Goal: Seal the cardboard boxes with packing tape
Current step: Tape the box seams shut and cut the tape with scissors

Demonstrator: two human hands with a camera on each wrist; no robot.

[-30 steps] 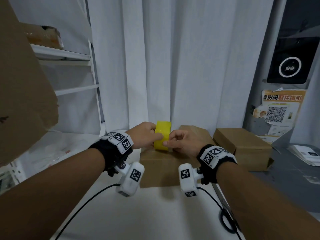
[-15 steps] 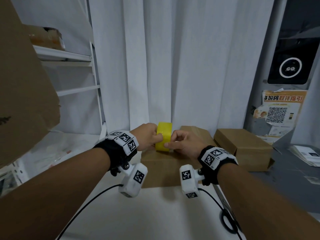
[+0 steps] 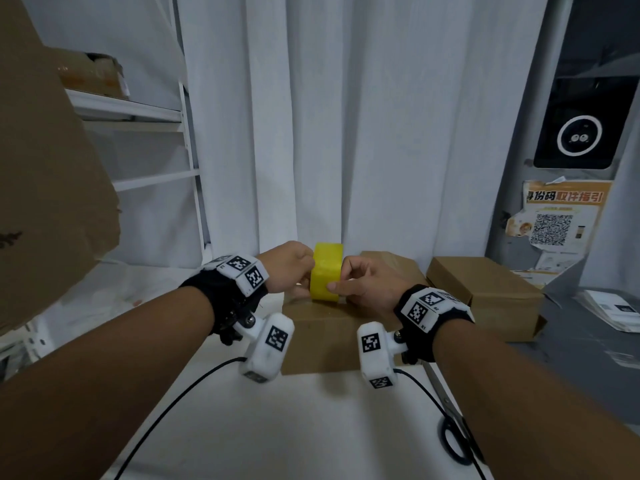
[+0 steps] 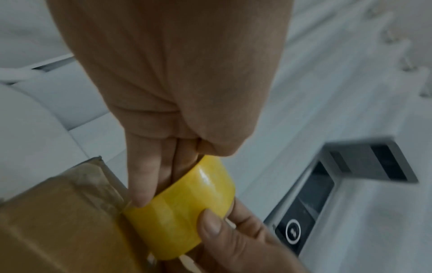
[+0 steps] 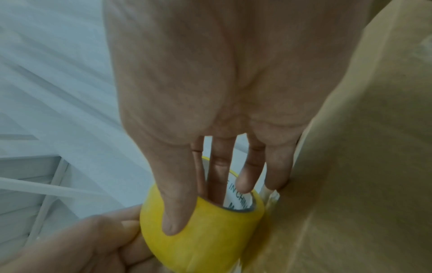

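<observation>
A yellow tape roll (image 3: 325, 271) stands on edge just above the near cardboard box (image 3: 322, 337) on the white table. My left hand (image 3: 294, 268) holds the roll's left side, fingers curled at its rim (image 4: 140, 184). My right hand (image 3: 349, 282) grips the right side: its thumb lies on the yellow face (image 5: 175, 218) and its fingers reach into the core. In the wrist views the roll (image 4: 182, 212) (image 5: 205, 234) meets the box (image 4: 58, 230) (image 5: 362, 184), and a clear tape strip lies on the box beside it. A second brown box (image 3: 485, 292) sits to the right.
Black-handled scissors (image 3: 453, 431) lie on the table (image 3: 311, 427) at the right front. A large cardboard sheet (image 3: 45, 168) leans at the left before a white shelf (image 3: 138, 116). White curtain behind; papers (image 3: 613, 310) on a grey surface at the right.
Both hands and the roll have stayed over the box. The right thumb has shifted slightly on the roll's face.
</observation>
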